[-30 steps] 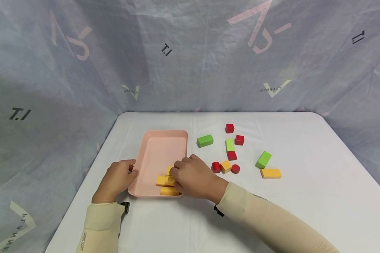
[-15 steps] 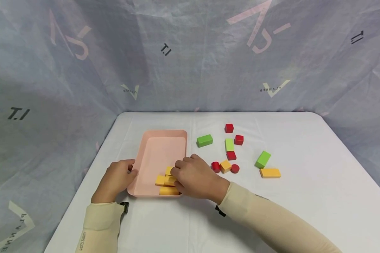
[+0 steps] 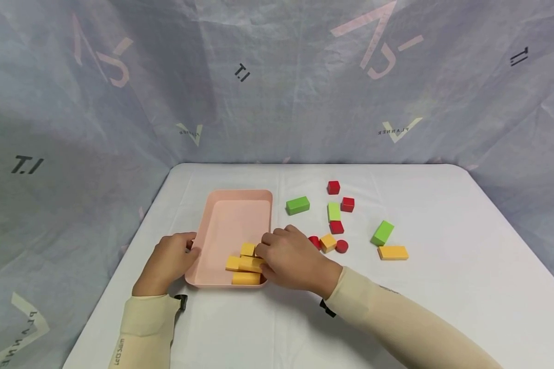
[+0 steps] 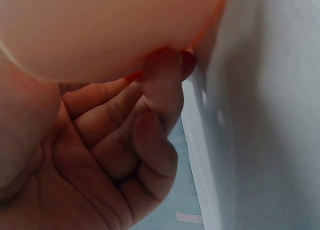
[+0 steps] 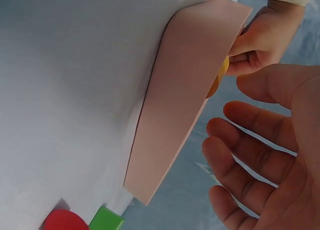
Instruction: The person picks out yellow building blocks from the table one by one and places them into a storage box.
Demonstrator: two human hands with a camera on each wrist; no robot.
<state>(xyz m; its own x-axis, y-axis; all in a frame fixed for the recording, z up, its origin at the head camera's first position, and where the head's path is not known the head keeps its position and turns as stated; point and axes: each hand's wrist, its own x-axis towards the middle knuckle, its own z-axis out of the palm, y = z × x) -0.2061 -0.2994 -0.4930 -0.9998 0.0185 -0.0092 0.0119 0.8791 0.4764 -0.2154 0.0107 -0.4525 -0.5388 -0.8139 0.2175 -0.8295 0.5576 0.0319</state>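
Steadiness helps: left hand (image 3: 168, 260) grips the pink tray (image 3: 233, 225); right hand (image 3: 292, 259), fingers loose and empty, should avoid nudging the yellow blocks (image 3: 250, 264).

Grey printed cloth (image 3: 286, 97) behind white table (image 3: 443, 215)

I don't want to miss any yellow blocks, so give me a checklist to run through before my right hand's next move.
1. Tray held: ok, your left hand grips its left side.
2. Right hand free: ok, its fingers hold nothing.
3. Blocks in tray all lying flat: cannot tell, your right hand covers part.
4. No yellow left on the table: not ok, a yellow cube and a flat yellow block remain.
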